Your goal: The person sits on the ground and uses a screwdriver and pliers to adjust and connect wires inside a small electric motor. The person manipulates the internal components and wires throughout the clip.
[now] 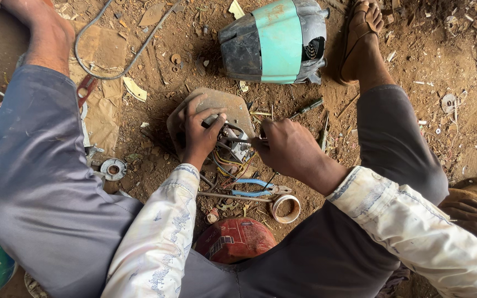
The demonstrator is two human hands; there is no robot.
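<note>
Right now the left hand (199, 132) is gripping the wired motor assembly (228, 144) lying on the dirt between the knees, while the right hand (287, 149) is pinching something thin against its wiring. Loose wires (224, 161) are crowding the fingers; a slip could likely tear one free, near the blue-handled pliers (254, 187).

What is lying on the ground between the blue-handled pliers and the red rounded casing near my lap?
In the head view, a roll of tape and a thin metal rod lie between the blue-handled pliers and the red rounded casing.
</note>
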